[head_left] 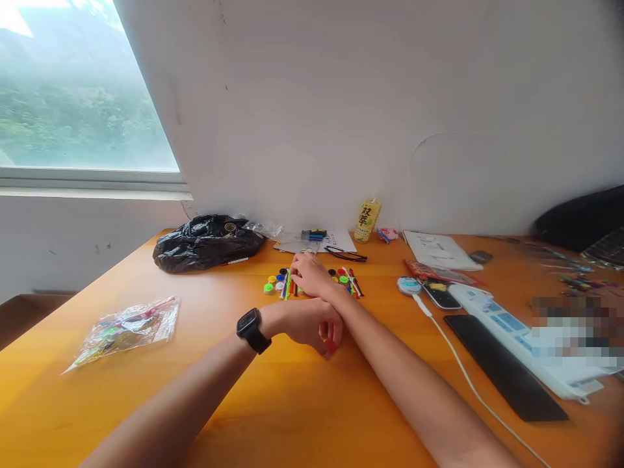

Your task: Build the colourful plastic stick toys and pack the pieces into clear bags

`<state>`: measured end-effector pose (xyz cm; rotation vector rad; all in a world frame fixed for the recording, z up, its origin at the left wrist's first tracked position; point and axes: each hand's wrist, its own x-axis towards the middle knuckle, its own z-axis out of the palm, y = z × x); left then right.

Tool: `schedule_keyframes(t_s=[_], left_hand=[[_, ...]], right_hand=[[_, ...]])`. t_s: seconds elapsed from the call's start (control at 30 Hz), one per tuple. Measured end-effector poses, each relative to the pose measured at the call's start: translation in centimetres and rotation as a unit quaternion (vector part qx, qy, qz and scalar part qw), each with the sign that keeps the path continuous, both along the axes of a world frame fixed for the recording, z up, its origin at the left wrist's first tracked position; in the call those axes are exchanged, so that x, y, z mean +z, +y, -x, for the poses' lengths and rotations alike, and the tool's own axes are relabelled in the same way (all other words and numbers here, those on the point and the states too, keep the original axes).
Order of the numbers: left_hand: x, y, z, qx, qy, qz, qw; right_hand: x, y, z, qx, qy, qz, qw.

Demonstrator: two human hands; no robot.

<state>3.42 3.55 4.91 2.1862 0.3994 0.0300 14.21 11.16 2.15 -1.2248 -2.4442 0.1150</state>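
Observation:
My left hand (308,324), below a black watch (253,330), is closed with a small red piece (331,346) at its fingertips; the piece's kind is unclear. Beyond it, my right hand (310,272) reaches leftward over small coloured pieces, its forearm crossing against my left hand. Its fingers look stretched and bent downward, their tips partly hidden. Under and beside them lie thin coloured sticks (286,286) and round caps or wheels in yellow, blue, white and green, such as a green one (268,288). A second cluster of coloured sticks (351,281) lies right of my right wrist.
A clear bag of coloured parts (131,328) lies left, a black plastic bag (209,242) behind it. Screwdrivers (314,234), glasses (345,254) and a yellow packet (367,220) line the back. A power strip (507,331), black phone-like slab (502,367) and white cable (468,374) lie right.

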Motion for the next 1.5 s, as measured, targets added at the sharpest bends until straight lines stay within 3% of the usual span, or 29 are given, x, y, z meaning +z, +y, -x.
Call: schedule_keyframes(t_s=[0.13, 0.3, 0.57, 0.8, 0.97, 1.1, 1.27, 1.5], left_hand=[[-0.1, 0.0, 0.1, 0.008, 0.032, 0.013, 0.999], [1.1, -0.2, 0.5, 0.011, 0.046, -0.003, 0.999], [2.8, 0.7, 2.2, 0.012, 0.036, 0.048, 0.998], [5.3, 1.7, 4.3, 0.138, -0.096, 0.09, 0.982], [6.4, 2.1, 5.3, 0.234, -0.184, 0.124, 0.947], [6.9, 2.0, 5.9, 0.235, -0.203, 0.161, 0.937], [7.7, 1.7, 6.2, 0.23, -0.24, 0.155, 0.93], [8.9, 0.6, 5.5, 0.25, -0.25, 0.123, 0.927]], right_hand=[[0.6, 0.0, -0.2, 0.003, -0.007, -0.008, 1.0], [2.9, -0.4, -0.9, 0.001, 0.007, 0.001, 1.0], [7.5, -1.8, -4.6, 0.01, 0.091, 0.114, 0.989], [12.5, -4.0, -8.7, -0.016, 0.161, 0.02, 0.987], [15.6, -6.7, -9.8, -0.003, 0.196, 0.037, 0.98], [16.4, -8.2, -9.4, 0.044, 0.202, 0.082, 0.975], [16.8, -9.2, -8.3, 0.119, 0.148, 0.165, 0.968], [16.5, -9.6, -7.6, 0.091, 0.113, 0.198, 0.97]])
